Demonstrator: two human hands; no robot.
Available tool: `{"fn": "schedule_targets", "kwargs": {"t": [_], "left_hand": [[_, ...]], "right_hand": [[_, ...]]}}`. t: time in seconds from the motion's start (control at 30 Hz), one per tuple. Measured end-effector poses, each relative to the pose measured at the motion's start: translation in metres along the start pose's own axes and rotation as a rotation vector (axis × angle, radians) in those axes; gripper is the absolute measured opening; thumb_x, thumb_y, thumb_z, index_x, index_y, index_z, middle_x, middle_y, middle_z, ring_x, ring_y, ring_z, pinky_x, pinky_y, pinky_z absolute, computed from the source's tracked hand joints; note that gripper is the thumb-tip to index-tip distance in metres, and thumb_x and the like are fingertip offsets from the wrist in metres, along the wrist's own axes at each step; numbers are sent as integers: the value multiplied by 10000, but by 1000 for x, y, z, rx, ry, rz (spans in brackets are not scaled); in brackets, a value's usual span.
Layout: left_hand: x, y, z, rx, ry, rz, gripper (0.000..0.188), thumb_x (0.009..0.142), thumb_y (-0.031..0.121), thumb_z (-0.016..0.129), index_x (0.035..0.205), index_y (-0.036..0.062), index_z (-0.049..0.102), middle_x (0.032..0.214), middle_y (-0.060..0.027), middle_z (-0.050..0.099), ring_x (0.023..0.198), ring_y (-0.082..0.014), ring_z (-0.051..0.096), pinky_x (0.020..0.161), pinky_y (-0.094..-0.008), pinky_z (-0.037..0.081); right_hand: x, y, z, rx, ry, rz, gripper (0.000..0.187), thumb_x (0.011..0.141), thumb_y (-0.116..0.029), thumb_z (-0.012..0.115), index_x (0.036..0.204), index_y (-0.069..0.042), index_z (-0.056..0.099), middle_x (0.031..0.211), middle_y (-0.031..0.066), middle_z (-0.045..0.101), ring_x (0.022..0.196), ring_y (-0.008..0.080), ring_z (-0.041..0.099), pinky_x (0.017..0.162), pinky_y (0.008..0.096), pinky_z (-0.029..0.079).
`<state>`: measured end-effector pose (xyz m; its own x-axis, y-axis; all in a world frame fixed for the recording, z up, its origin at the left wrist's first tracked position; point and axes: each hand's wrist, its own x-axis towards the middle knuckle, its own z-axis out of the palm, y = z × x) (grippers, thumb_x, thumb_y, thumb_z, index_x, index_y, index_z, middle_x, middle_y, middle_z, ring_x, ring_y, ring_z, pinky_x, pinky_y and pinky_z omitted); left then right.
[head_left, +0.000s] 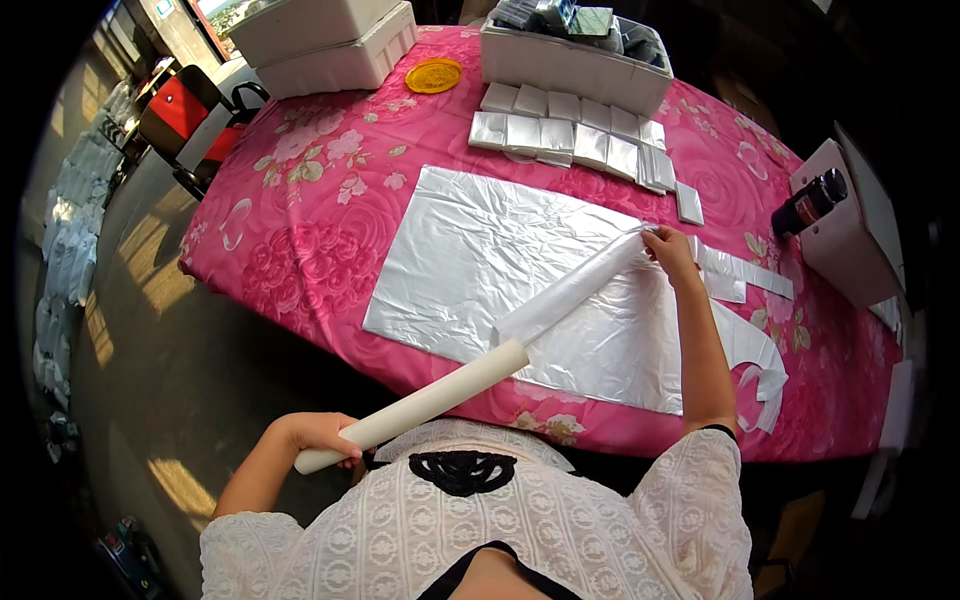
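Note:
My left hand (322,437) is closed around the lower end of a long off-white tube (430,398). The tube slants up to the right, and its far end reaches over the near edge of a shiny white plastic sheet (480,240) spread on the table. In my right hand (672,252) the fingers pinch the upper end of a narrow folded plastic strip (575,287). This strip runs diagonally across the sheet, down to the tube's far end. Whether strip and tube touch there, I cannot tell. Handle-like cut-out plastic (757,352) extends at the right.
A pink floral cloth (310,240) covers the table. Several folded white packets (560,137) lie in rows before a filled white foam box (575,62). Around them are a yellow dish (433,75), foam boxes (335,60), a dark bottle (808,203) and a chair (190,120).

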<state>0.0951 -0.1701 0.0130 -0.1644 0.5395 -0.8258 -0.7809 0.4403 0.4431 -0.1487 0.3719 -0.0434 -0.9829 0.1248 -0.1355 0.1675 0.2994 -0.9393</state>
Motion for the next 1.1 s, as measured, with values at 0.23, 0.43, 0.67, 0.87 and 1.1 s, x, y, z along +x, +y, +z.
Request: {"fn": "schedule_targets", "kwargs": {"t": [0.23, 0.43, 0.67, 0.87, 1.1], "left_hand": [[-24, 43, -18, 370, 42, -8, 433, 711, 188, 727, 1068, 2, 570, 913, -43, 616, 810, -114, 579, 748, -265, 474], [-13, 143, -20, 957, 72, 173, 384, 683, 223, 739, 986, 25, 610, 870, -48, 644, 807, -136, 588, 744, -272, 453], [69, 231, 18, 1613, 498, 417, 374, 605, 264, 762, 916, 99, 635, 803, -101, 640, 789, -286, 612, 709, -363, 475], [155, 229, 26, 1524, 692, 1416, 445, 612, 212, 757, 992, 60, 581, 970, -89, 593, 891, -260, 576, 795, -393, 462], [174, 174, 35, 1655, 241, 1124, 816, 769, 505, 533, 1318, -55, 307, 1395, -219, 282, 1297, -345, 275, 1058, -448, 236]], "right_hand": [[-2, -7, 9, -102, -79, -23, 144, 810, -150, 604, 790, -9, 624, 658, 10, 585, 571, 77, 518, 521, 233, 413], [-4, -9, 13, -138, -83, -54, 171, 802, -158, 621, 801, 13, 633, 672, 23, 599, 576, 89, 540, 529, 242, 435], [-2, -10, 37, -161, -150, 11, 191, 796, -185, 629, 820, 4, 641, 677, 29, 606, 586, 91, 547, 533, 244, 436], [-1, -21, 59, -237, -246, 38, 203, 782, -185, 631, 834, 10, 650, 650, 30, 593, 584, 103, 528, 549, 261, 420], [10, -18, 61, -133, -308, 53, 164, 784, -159, 636, 816, 2, 648, 635, 14, 581, 581, 88, 528, 538, 236, 416]]}}
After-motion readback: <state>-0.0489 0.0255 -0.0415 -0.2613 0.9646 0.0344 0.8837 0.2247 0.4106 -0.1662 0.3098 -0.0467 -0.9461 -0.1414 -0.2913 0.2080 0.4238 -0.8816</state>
